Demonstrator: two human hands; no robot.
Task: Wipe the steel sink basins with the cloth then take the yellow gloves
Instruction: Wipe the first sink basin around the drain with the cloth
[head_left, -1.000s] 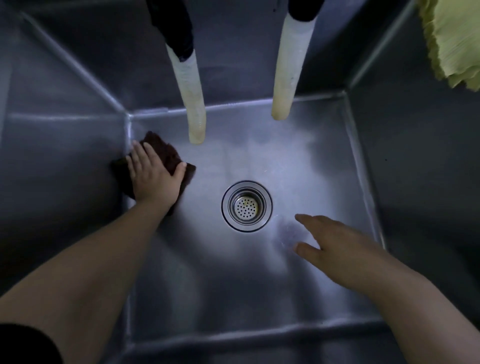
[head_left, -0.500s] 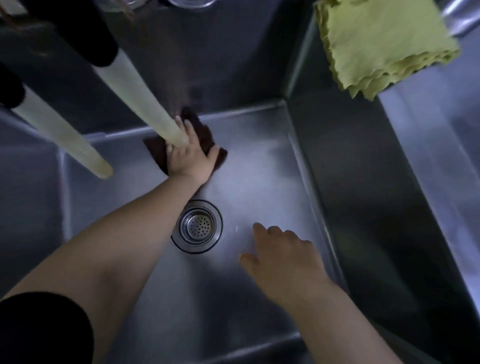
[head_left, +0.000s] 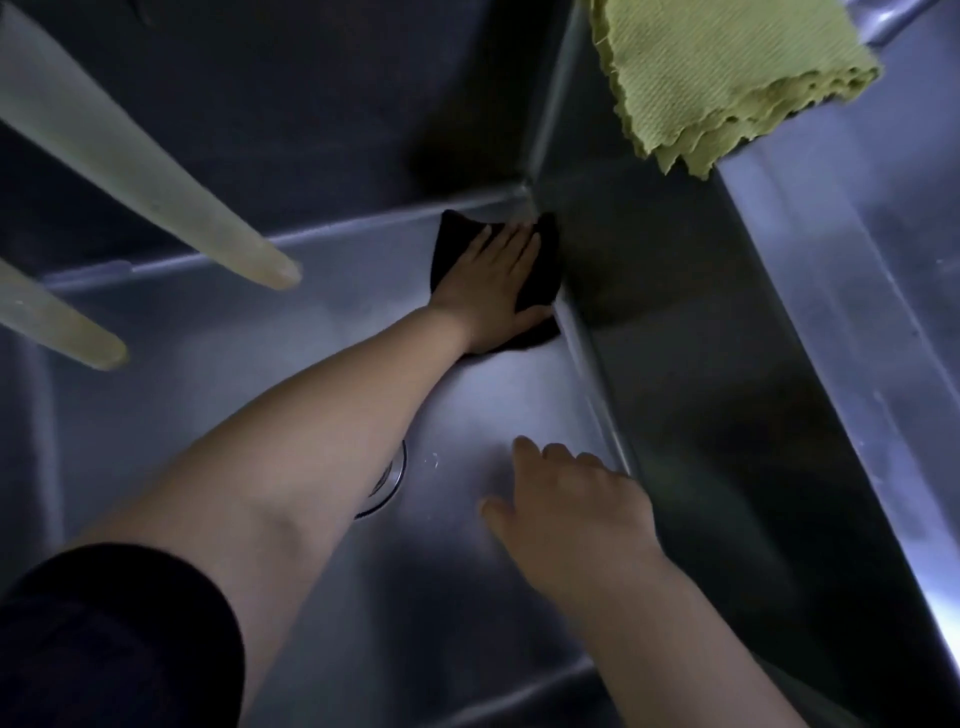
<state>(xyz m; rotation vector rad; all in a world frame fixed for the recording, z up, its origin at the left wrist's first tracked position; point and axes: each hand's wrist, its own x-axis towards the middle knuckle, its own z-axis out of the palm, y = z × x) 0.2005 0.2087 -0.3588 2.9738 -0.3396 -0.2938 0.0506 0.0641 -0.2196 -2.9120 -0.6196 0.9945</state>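
- Wiping is the step in hand: the left hand (head_left: 491, 280) lies flat on the dark cloth (head_left: 545, 260) with straight fingers and presses it on the floor of the sink basin (head_left: 493, 395), in the far right corner where the back wall and the right wall meet.
- I judge the task to be in its first part. The basin floor looks dull and smeared around the arm, and I cannot tell from this view how much of it is already wiped.
- Only one basin is well visible; a second steel area (head_left: 857, 312) shows at the right beyond the dividing wall, and whether it was wiped I cannot say.
- The gloves step is not yet done. I do not see yellow gloves clearly; the yellow-green folded fabric (head_left: 727, 78) hanging over the rim at the top right looks more like a ribbed cloth, so I will not call it gloves.
- The right hand (head_left: 571, 509) holds nothing; its fingers are loosely spread and relaxed, low over the basin floor near the right wall. I cannot tell whether it touches the steel.
- The dark cloth is fully under the left hand, well apart from the right hand, and it touches the right wall at its edge.
- The drain (head_left: 395, 478) is mostly hidden under the left forearm, and two pale hoses (head_left: 156, 171) hang at the left.
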